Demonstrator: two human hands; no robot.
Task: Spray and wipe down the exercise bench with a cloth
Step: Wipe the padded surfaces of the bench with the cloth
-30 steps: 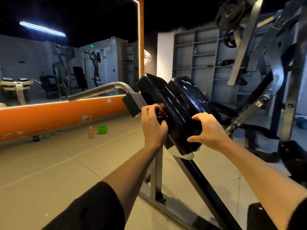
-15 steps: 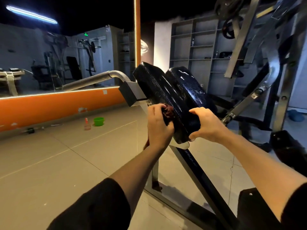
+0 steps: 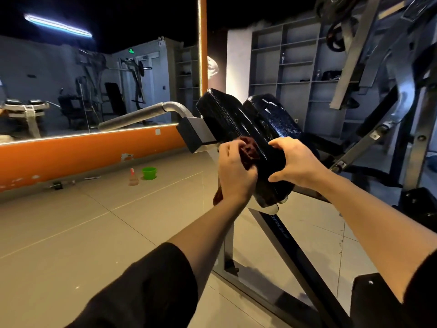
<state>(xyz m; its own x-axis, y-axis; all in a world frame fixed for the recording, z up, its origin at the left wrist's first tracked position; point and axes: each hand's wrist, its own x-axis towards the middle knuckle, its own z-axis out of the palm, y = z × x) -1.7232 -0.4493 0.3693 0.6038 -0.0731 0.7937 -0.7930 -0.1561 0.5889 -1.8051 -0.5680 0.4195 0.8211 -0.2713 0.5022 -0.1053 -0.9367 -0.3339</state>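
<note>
My left hand (image 3: 236, 172) covers most of the dark red cloth (image 3: 249, 149); only a bunched bit shows above my knuckles and a tail below my wrist, so I cannot tell its full shape. My fingertips are hidden against the black pad (image 3: 238, 129), and the pad's near edge lies behind both hands. My right hand (image 3: 295, 162) hides where its palm meets the pad. Left of the pad, on the floor, the small bottle (image 3: 133, 177) beside the green tub (image 3: 149, 173) is too blurred to read. Right of the pad, the machine frame (image 3: 402, 67) is cut off by the edge.
</note>
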